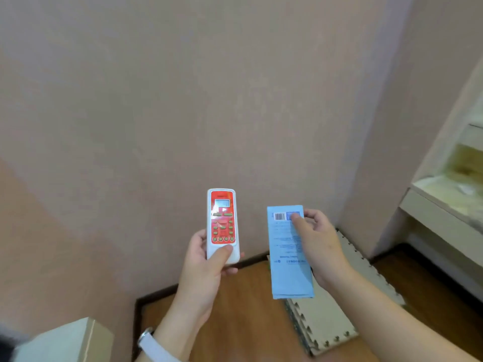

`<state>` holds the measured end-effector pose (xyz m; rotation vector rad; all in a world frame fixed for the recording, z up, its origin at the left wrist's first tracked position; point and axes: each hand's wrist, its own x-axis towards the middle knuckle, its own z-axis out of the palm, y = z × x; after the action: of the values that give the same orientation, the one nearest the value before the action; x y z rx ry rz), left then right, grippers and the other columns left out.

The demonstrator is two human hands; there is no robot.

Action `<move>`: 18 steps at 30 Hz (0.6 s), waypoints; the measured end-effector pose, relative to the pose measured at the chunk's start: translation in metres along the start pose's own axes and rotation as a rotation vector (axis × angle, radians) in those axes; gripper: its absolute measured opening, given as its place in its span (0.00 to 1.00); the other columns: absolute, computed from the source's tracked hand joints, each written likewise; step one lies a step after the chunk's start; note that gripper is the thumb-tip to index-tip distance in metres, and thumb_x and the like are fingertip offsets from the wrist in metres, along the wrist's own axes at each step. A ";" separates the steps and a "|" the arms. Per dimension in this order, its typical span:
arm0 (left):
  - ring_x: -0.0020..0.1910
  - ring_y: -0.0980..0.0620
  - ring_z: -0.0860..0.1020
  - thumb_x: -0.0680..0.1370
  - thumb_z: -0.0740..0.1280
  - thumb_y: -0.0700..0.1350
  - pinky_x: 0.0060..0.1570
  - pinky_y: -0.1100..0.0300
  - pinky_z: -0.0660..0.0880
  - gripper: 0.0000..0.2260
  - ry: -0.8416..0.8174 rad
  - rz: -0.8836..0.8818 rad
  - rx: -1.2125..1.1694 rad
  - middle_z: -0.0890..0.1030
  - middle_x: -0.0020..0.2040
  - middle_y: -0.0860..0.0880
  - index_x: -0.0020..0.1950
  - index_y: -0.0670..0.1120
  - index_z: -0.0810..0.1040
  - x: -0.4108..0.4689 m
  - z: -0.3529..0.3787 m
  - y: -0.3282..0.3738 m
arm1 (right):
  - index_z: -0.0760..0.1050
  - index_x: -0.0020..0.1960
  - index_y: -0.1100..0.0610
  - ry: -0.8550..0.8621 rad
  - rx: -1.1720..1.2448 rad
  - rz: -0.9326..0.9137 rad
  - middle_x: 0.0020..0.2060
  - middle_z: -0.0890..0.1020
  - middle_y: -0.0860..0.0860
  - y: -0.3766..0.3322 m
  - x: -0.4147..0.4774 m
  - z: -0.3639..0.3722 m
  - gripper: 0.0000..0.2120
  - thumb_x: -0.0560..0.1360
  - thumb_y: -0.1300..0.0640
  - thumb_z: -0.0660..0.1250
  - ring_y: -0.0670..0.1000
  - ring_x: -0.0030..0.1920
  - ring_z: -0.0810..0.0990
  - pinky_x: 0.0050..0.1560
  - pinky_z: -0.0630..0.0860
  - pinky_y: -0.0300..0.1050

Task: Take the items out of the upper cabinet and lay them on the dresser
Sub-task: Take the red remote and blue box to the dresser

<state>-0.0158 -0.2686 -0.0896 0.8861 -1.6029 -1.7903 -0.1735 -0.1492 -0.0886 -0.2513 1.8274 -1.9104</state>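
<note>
A person's two bare hands are raised in front of a plain pinkish wall [183, 100], each holding one item.

The left hand [206, 267] is closed around the lower end of a remote control [222, 223]. The thumb lies across the front of its white base and the fingers wrap behind. The remote has a white casing with a red face, a small grey screen near the top and rows of buttons below. It stands upright, its long axis vertical, screen end pointing up and away from the palm, button side toward the camera. A white watch strap [151, 343] circles the left wrist.

The right hand [318, 244] is clamped on a flat light blue packet [290, 257]. The thumb presses on its front near the top, just beside a barcode label, and the fingers are behind its right edge. The packet is also upright, long axis vertical with a slight lean, and its lower end hangs below the palm. Its small print is too blurred to read.

The two items are held side by side, apart, not touching.

Below the hands is a wooden floor [235, 309] with pale interlocking foam mats [329, 317] beneath the right hand. To the right of the right hand stands pale shelved furniture [444, 205].
</note>
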 end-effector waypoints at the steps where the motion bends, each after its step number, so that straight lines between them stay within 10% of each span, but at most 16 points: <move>1: 0.46 0.46 0.85 0.78 0.65 0.36 0.36 0.57 0.78 0.11 -0.037 -0.003 0.007 0.85 0.49 0.50 0.58 0.48 0.73 -0.004 0.026 -0.002 | 0.73 0.54 0.54 0.029 -0.001 0.004 0.38 0.84 0.50 0.000 0.000 -0.027 0.06 0.80 0.53 0.64 0.48 0.32 0.82 0.26 0.75 0.42; 18: 0.45 0.46 0.85 0.79 0.64 0.36 0.38 0.54 0.77 0.10 -0.609 -0.027 0.164 0.83 0.51 0.47 0.57 0.48 0.73 -0.108 0.358 -0.033 | 0.73 0.54 0.51 0.537 0.141 -0.011 0.44 0.85 0.55 -0.005 -0.063 -0.386 0.06 0.78 0.56 0.62 0.60 0.44 0.85 0.44 0.81 0.62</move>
<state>-0.2312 0.0392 -0.0900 0.4412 -2.1392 -2.0973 -0.2934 0.2227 -0.1062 0.3329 1.9926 -2.2547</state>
